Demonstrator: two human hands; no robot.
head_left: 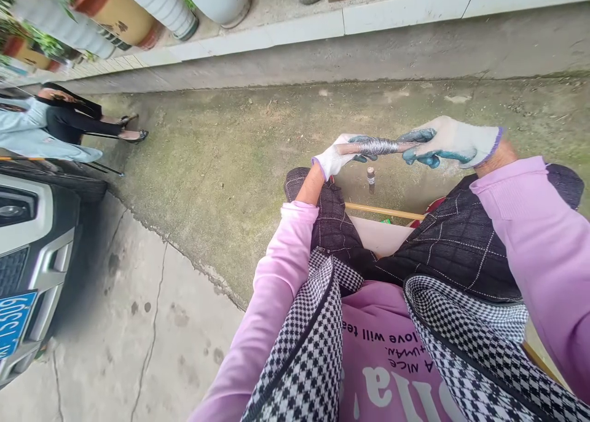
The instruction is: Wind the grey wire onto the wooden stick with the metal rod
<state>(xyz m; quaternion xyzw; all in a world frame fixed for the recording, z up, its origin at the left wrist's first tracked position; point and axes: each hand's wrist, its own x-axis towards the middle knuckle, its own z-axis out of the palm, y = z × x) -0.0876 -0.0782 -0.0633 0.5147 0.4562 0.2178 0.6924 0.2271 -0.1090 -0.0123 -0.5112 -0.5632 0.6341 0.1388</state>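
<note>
Both my hands wear white work gloves with blue-green fingers. Between them I hold a thin brown stick (375,147) level in front of my knees; its middle is wound with grey wire or cord. My left hand (335,158) is closed around the stick's left end. My right hand (446,142) is closed around its right end. Just below, a short stub (370,179) with a similar grey binding stands upright on the ground. A long pale wooden rod (385,211) lies across behind my knees.
A parked car (27,250) stands at the left over cracked concrete. Another person (55,121) sits at the far left with legs stretched out. Large ceramic pots (161,4) line a raised kerb at the top. Mossy ground lies ahead.
</note>
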